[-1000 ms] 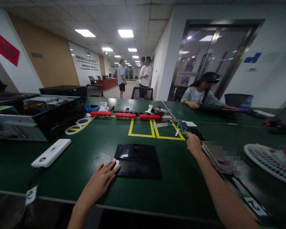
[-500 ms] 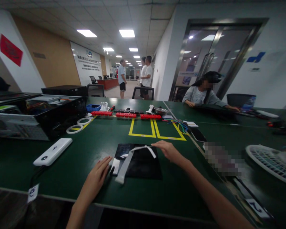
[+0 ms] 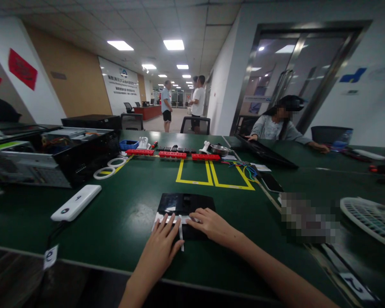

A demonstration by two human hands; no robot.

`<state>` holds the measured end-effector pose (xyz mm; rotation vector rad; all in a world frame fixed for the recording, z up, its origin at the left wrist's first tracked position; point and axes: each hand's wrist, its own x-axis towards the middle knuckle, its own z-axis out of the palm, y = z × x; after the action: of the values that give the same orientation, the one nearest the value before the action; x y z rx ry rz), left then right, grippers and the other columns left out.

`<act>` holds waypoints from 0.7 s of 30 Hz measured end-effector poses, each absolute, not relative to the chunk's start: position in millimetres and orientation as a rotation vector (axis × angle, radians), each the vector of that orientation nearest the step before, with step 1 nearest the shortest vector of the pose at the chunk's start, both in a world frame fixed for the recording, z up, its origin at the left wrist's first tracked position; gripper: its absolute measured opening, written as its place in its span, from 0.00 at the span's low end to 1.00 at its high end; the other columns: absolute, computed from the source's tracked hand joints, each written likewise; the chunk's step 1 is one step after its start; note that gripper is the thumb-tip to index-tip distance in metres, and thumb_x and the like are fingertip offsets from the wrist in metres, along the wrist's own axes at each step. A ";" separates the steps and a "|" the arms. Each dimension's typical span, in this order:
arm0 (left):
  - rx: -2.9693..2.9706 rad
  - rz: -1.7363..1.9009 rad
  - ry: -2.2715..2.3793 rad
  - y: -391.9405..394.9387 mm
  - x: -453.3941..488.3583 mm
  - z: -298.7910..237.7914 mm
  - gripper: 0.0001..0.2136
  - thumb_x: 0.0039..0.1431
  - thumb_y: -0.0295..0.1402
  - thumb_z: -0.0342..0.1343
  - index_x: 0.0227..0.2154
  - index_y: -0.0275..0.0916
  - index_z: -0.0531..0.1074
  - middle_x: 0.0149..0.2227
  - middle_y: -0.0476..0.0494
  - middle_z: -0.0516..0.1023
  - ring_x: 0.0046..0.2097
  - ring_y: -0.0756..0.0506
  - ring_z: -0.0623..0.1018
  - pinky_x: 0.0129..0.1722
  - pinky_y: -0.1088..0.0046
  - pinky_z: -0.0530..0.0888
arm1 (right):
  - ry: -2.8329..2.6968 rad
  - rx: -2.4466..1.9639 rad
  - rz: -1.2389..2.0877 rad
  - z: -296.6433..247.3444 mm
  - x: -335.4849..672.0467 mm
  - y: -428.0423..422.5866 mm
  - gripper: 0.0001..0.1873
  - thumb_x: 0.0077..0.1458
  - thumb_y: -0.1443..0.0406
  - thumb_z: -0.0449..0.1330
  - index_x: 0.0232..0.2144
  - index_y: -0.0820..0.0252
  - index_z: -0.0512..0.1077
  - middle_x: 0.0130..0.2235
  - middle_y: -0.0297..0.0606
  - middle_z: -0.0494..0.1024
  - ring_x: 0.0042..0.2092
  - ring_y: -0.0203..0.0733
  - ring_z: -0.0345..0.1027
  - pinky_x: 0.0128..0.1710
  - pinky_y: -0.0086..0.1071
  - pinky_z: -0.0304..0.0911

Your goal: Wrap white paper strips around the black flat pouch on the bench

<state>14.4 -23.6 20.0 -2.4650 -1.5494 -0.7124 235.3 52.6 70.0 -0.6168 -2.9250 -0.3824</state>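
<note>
A black, shiny flat panel [image 3: 199, 200] lies on the green table before me, its near part covered by my hands. White tape [image 3: 185, 219] runs across it, and a narrow loose end hangs down towards the near edge. My left hand [image 3: 160, 244] rests on the tape at the left side of the panel, fingers spread and lying flat. My right hand [image 3: 213, 224] lies over the right part, fingers slightly bent and fingertips touching the tape. What is under its fingers is hidden.
An opened computer case [image 3: 93, 158] stands left, with two white rings [image 3: 104, 173] and a white power strip [image 3: 77, 203] near it. Red bars [image 3: 172, 154] line the back. Yellow tape frames [image 3: 195, 183] mark the table. A phone [image 3: 272, 185] lies right; another person [image 3: 276, 124] sits beyond.
Both hands have come inward onto the panel. The tape, raised and curling before, now lies across it under my fingers. The person at the right has tilted up a dark panel.
</note>
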 end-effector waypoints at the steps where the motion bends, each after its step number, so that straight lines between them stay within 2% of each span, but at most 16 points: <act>1: -2.462 -0.677 -1.553 -23.1 19.5 18.7 0.25 0.62 0.39 0.50 0.61 0.39 0.56 0.61 0.36 0.62 0.62 0.32 0.60 0.56 0.47 0.61 | -2.934 -0.617 -0.395 70.9 234.2 51.0 0.21 0.62 0.70 0.46 0.56 0.59 0.61 0.50 0.46 0.70 0.47 0.45 0.62 0.41 0.38 0.60; 7: -2.472 -0.556 -1.575 -22.6 28.3 17.0 0.26 0.61 0.42 0.50 0.60 0.40 0.58 0.61 0.36 0.62 0.62 0.31 0.57 0.56 0.43 0.59 | -2.988 -0.690 -0.378 79.2 231.2 42.6 0.24 0.58 0.71 0.50 0.57 0.59 0.59 0.52 0.46 0.69 0.49 0.48 0.60 0.42 0.39 0.59; 11: -2.508 -0.490 -1.575 -22.7 24.7 21.8 0.25 0.61 0.44 0.49 0.59 0.38 0.59 0.61 0.37 0.63 0.62 0.31 0.58 0.56 0.45 0.60 | -3.021 -0.752 -0.264 83.0 229.6 38.3 0.26 0.56 0.71 0.51 0.57 0.60 0.60 0.53 0.47 0.68 0.50 0.48 0.60 0.44 0.41 0.59; 15: -2.511 -0.492 -1.554 -22.0 22.7 21.8 0.25 0.62 0.44 0.48 0.59 0.39 0.60 0.61 0.37 0.62 0.62 0.31 0.58 0.56 0.45 0.59 | -3.006 -0.847 -0.064 87.4 230.1 34.7 0.28 0.55 0.70 0.50 0.59 0.57 0.58 0.57 0.45 0.65 0.53 0.50 0.58 0.48 0.45 0.58; 18: -2.515 -0.493 -1.542 -21.0 21.9 19.0 0.25 0.62 0.44 0.48 0.59 0.39 0.60 0.61 0.37 0.62 0.62 0.31 0.58 0.56 0.45 0.59 | -3.027 -0.903 0.174 90.4 232.7 32.3 0.32 0.54 0.68 0.50 0.61 0.58 0.54 0.62 0.44 0.58 0.58 0.51 0.53 0.54 0.47 0.53; 21: -2.510 -0.512 -1.530 -19.7 21.2 17.0 0.25 0.62 0.43 0.48 0.59 0.39 0.59 0.61 0.37 0.62 0.62 0.31 0.57 0.56 0.44 0.60 | -3.073 -0.981 0.440 91.2 234.4 29.5 0.36 0.54 0.64 0.50 0.64 0.64 0.47 0.65 0.46 0.48 0.65 0.50 0.40 0.61 0.46 0.43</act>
<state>21.2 -19.7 17.0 -2.5101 -1.5304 -0.5116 234.4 29.5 91.2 -0.9814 -3.0729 0.4397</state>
